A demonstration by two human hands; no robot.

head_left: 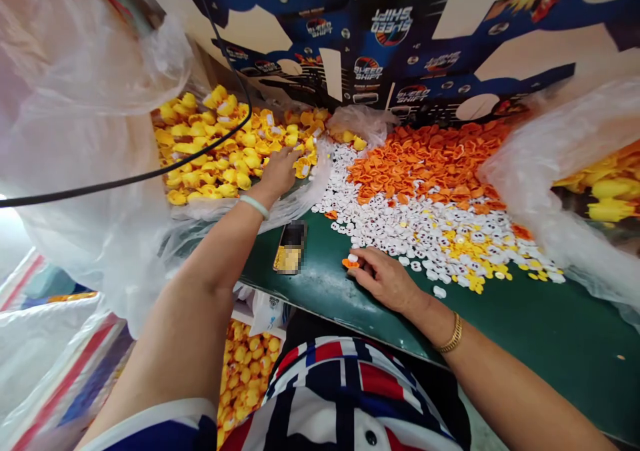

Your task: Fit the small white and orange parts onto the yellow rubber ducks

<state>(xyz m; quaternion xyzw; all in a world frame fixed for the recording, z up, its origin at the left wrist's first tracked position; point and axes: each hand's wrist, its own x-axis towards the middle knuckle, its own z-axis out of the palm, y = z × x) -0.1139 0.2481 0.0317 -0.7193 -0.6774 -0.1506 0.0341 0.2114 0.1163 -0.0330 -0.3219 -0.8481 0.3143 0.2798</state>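
My left hand (280, 171) reaches over a heap of yellow plastic duck-head pieces (215, 148) at the left. Its fingers are stretched out at the right side of the heap, beside a yellow piece (303, 166); the thumb side is partly hidden. Close to the table's front edge, my right hand (383, 279) pinches an orange duck-bill piece (350, 264) together with a white eye piece (353, 258). Behind that hand lie many loose white eye pieces (385, 228), and beyond them a pile of orange bill pieces (435, 161).
A phone (290, 248) lies on the green table (320, 284) between my arms. Small yellow pieces (475, 281) are mixed in at the right. Clear plastic bags (545, 178) flank the piles. A black cable (125, 183) crosses the left side. Printed cardboard (370, 51) stands behind.
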